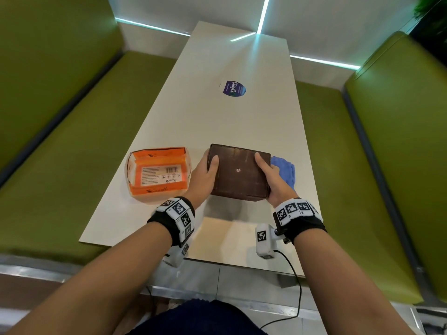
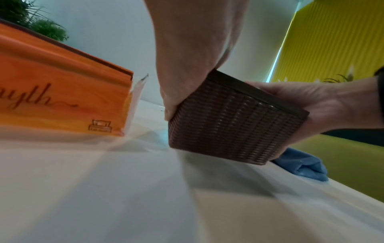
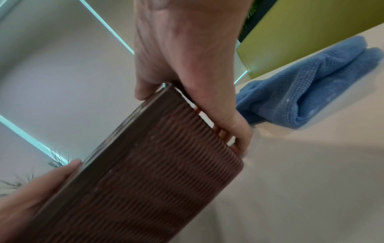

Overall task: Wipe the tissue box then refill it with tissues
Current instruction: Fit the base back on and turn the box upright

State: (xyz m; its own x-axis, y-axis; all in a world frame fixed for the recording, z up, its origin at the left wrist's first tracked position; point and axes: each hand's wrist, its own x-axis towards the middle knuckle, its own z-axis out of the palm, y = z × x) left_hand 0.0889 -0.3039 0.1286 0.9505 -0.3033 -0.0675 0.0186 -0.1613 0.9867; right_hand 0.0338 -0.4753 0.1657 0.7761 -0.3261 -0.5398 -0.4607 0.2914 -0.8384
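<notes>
Tissue box (image 1: 238, 174) tilted above table (image 1: 232, 117), left hand (image 1: 202, 176) and right hand (image 1: 274, 180) grip clamped on its ends

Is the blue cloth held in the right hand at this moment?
No. The blue cloth lies on the table, while the right hand and left hand grip the brown tissue box.
</notes>
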